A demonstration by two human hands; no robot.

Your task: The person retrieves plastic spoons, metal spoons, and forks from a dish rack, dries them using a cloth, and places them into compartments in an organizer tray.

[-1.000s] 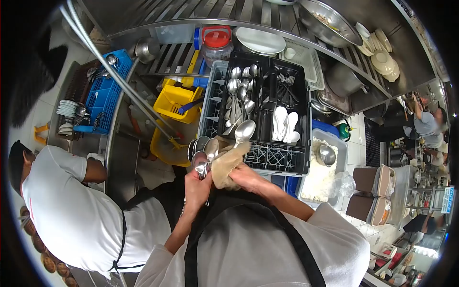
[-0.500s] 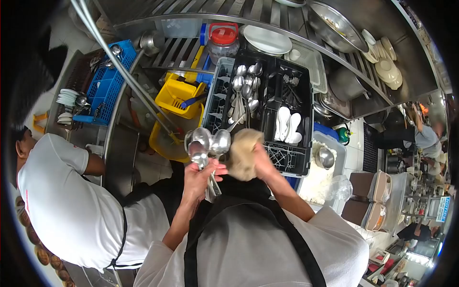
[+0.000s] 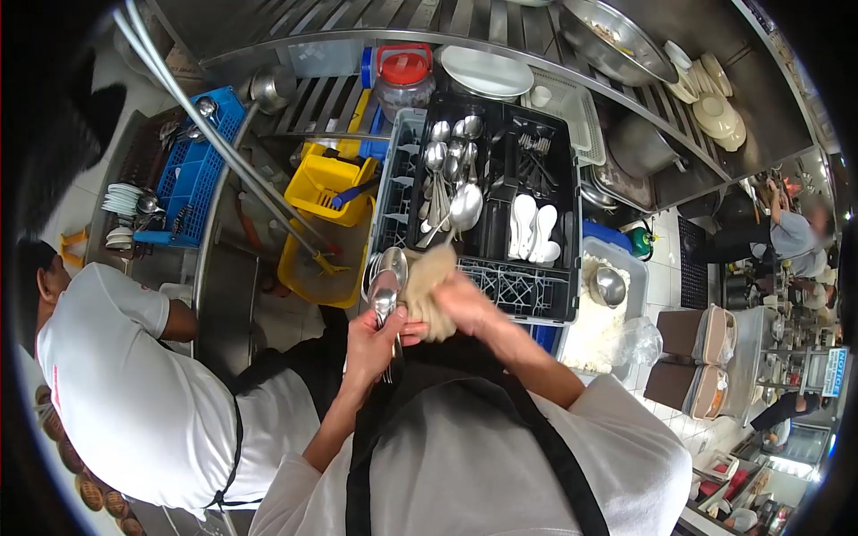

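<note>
My left hand (image 3: 368,347) is closed around a bunch of metal spoons (image 3: 391,268), bowls up and handles below the palm. My right hand (image 3: 466,308) grips a beige cloth (image 3: 431,290), held close against the left fingers. A single spoon (image 3: 466,207) sticks up out of the cloth, its handle hidden in it. Beyond the hands lies a black cutlery tray (image 3: 500,112). Metal spoons (image 3: 436,159) fill its left part, forks (image 3: 534,147) its right, and white soup spoons (image 3: 527,228) lie nearer me.
A co-worker in a white shirt (image 3: 152,384) stands at my left. Yellow tubs (image 3: 326,183), a red-lidded jar (image 3: 405,71) and a blue basket (image 3: 201,170) are beyond. On the right stands a bin of white grains (image 3: 594,330) with a metal bowl (image 3: 608,286). A metal shelf (image 3: 375,34) crosses overhead.
The cloth and my right hand have moved left, towards the left hand. One spoon now projects from the cloth towards the tray, and fewer bowls fan out above my left hand.
</note>
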